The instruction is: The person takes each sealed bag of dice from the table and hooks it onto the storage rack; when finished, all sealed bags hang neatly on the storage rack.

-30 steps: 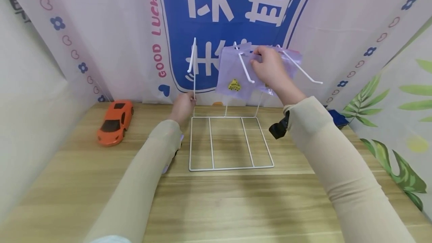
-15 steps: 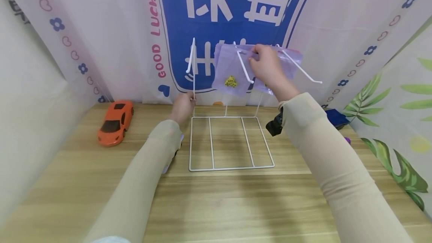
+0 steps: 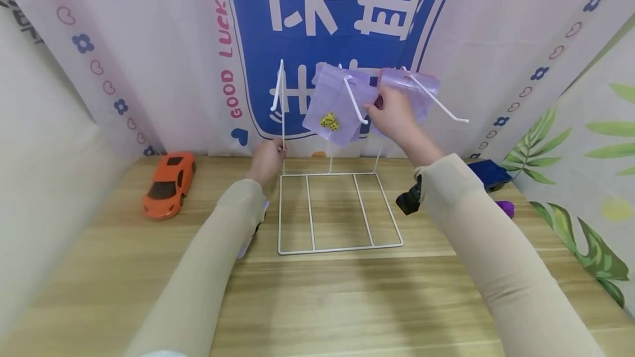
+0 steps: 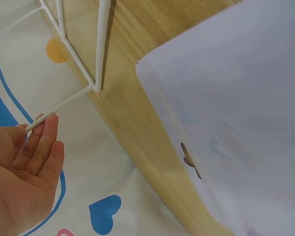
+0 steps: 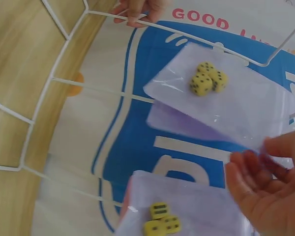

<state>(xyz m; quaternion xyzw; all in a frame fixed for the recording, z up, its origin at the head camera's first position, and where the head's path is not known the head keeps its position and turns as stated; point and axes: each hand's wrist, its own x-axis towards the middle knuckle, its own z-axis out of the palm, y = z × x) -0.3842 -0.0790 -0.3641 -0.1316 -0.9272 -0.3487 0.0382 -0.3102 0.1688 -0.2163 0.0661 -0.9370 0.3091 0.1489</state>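
A white wire rack (image 3: 340,250) stands on the table with hooks along its top. From its middle hook hangs a translucent purple zip bag (image 3: 322,98) with yellow dice (image 5: 208,79) inside, tilted, with another purple bag behind it. My right hand (image 3: 397,114) pinches the front bag's edge, as the right wrist view shows. Another purple bag (image 5: 187,196) with yellow dice hangs on the right hook. My left hand (image 3: 266,161) pinches the rack's left upright (image 4: 59,105) low down. Nothing hangs on the left hook (image 3: 278,90).
An orange toy car (image 3: 170,185) sits at the left, a dark blue toy car (image 3: 488,174) at the right beside a purple object (image 3: 506,208). A pale bag (image 4: 226,108) lies under my left forearm. A printed curtain (image 3: 188,59) closes the back.
The front bag on the middle hook has tilted and shifted left, and the bag behind it shows more. My right hand has sunk slightly. My left hand keeps its place on the upright.
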